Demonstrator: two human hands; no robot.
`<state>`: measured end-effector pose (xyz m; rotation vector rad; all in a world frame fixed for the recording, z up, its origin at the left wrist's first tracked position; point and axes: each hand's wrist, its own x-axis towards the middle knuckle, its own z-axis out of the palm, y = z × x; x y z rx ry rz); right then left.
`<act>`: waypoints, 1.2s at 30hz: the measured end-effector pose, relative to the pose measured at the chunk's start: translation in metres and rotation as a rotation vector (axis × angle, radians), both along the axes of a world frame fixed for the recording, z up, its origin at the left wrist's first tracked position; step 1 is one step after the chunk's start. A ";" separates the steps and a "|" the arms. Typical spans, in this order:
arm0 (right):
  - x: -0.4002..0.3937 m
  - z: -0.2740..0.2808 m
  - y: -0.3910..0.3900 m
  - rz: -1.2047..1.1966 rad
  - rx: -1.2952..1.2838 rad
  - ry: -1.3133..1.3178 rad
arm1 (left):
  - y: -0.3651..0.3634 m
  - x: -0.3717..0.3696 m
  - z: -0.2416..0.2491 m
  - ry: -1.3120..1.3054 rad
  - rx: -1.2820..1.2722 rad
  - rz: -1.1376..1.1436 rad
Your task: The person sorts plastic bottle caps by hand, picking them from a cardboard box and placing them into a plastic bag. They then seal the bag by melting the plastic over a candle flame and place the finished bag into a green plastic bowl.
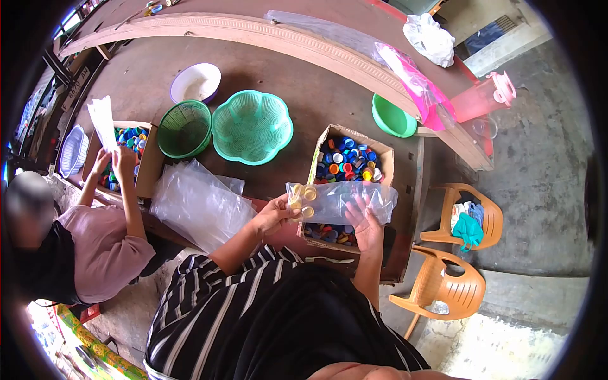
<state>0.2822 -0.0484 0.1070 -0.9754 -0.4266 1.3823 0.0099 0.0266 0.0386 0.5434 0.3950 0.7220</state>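
Observation:
A clear plastic bag is stretched sideways over a cardboard box of mixed coloured bottle caps. Several yellowish caps lie at the bag's left end. My left hand has its fingers closed on that end, beside the caps. My right hand is spread, palm up, at the bag's other half, with its fingers behind or against the clear film. More clear bags lie in a loose pile left of my left hand.
A co-worker at the left holds a bag above another cap box. Beyond are a dark green basket, a turquoise basket, a white bowl and a green bowl. Orange chairs stand at the right.

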 end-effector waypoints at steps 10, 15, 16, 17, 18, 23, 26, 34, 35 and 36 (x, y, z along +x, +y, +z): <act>0.013 0.012 0.008 -0.140 0.119 -0.161 | -0.001 -0.009 0.007 -0.013 -0.103 0.152; -0.009 0.041 0.000 -0.253 0.184 -0.573 | -0.003 -0.018 0.015 0.007 -0.031 0.197; -0.005 0.035 -0.003 -0.245 0.201 -0.603 | -0.004 -0.020 0.016 -0.002 -0.023 0.207; -0.002 0.030 -0.006 -0.237 0.219 -0.633 | -0.004 -0.022 0.017 -0.010 -0.014 0.216; 0.000 0.029 -0.007 -0.216 0.200 -0.590 | -0.005 -0.022 0.021 0.001 -0.011 0.229; -0.001 0.029 -0.020 -0.210 0.235 -0.675 | -0.012 -0.022 0.039 0.038 -0.035 0.246; -0.006 0.041 -0.029 -0.197 0.217 -0.710 | -0.011 -0.022 0.029 0.077 -0.061 0.241; -0.006 0.039 -0.050 -0.133 0.162 -0.618 | -0.020 -0.020 0.004 0.135 -0.005 0.253; -0.002 0.034 -0.052 -0.127 0.151 -0.597 | -0.021 -0.021 0.001 0.129 -0.009 0.246; 0.000 0.032 -0.053 -0.122 0.141 -0.576 | -0.024 -0.022 0.005 0.102 -0.031 0.231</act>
